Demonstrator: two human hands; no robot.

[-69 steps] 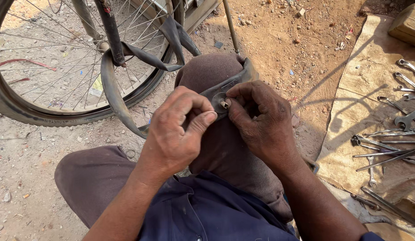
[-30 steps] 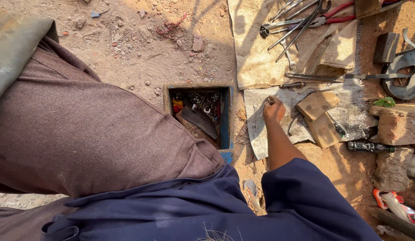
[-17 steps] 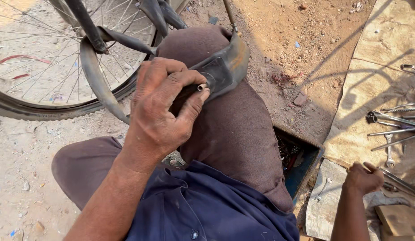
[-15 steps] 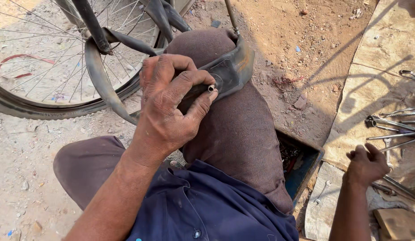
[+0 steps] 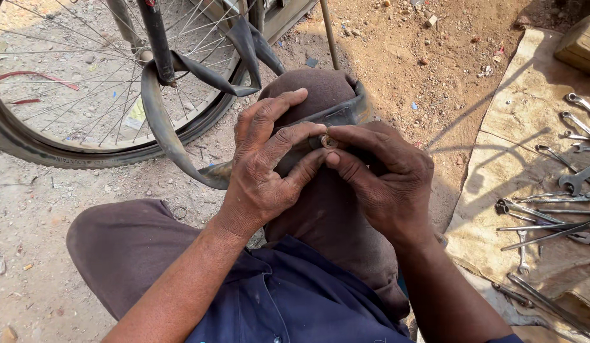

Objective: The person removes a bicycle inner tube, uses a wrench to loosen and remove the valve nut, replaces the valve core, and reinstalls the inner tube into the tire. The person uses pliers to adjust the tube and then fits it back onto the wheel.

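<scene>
Gripping the black inner tube (image 5: 181,136) draped over the raised knee, the left hand (image 5: 266,168) clamps it while the right hand (image 5: 387,181) pinches the small metal valve (image 5: 328,141); best practice, in my judgement, is steady, square turning with the tube pinned flat.

Black inner tube (image 5: 181,143), brown trousers (image 5: 127,251), navy shirt (image 5: 295,305), silver spanners (image 5: 549,216), tan cloth (image 5: 498,171).

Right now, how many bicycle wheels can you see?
1: the spoked bicycle wheel stands top left, beyond the left hand and right hand pinching the inner tube. Others may lie outside the view.
</scene>
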